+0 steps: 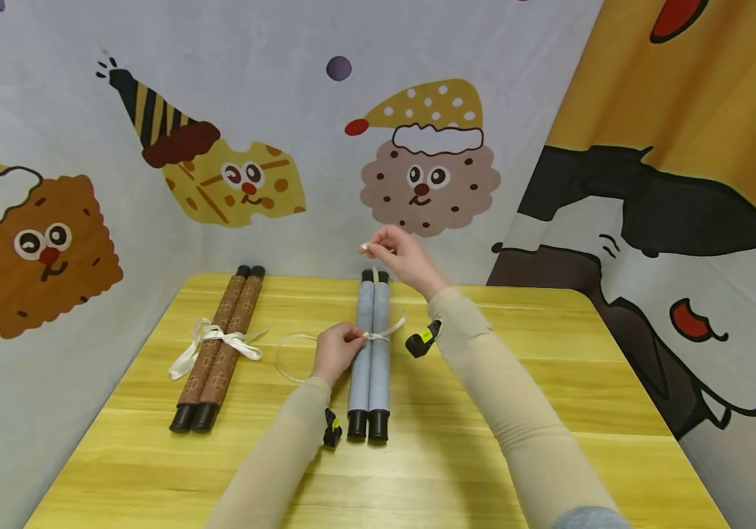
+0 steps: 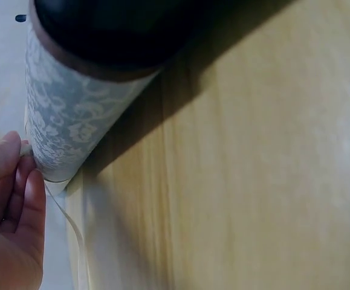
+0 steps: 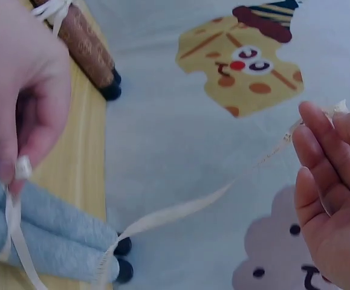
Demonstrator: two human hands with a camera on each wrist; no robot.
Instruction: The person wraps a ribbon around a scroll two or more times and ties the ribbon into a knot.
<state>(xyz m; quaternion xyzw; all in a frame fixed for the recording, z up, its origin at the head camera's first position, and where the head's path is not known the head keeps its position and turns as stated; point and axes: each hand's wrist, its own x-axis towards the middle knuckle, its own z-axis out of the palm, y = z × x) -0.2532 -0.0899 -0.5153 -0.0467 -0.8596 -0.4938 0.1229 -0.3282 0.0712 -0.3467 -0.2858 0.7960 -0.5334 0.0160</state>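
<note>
Two pale blue rolled scrolls (image 1: 380, 375) with dark end knobs lie side by side on the table, a thin white ribbon (image 3: 175, 212) passing round their middle. Over that middle, my left hand (image 1: 338, 349) pinches the ribbon between thumb and fingers, seen close up in the left wrist view beside the patterned blue roll (image 2: 72, 109). My right hand (image 1: 407, 257) is raised above the far ends of the scrolls, pinching one end of the ribbon. From there the ribbon slopes down to the scrolls. A loose loop of ribbon (image 1: 278, 353) curves out on the left.
To the left lie two brown patterned scrolls (image 1: 225, 360), tied with a white ribbon bow (image 1: 215, 334). The wooden table (image 1: 483, 455) ends at a cloth backdrop (image 1: 325, 162) printed with cartoon snacks. Each wrist wears a small black camera (image 1: 422, 339).
</note>
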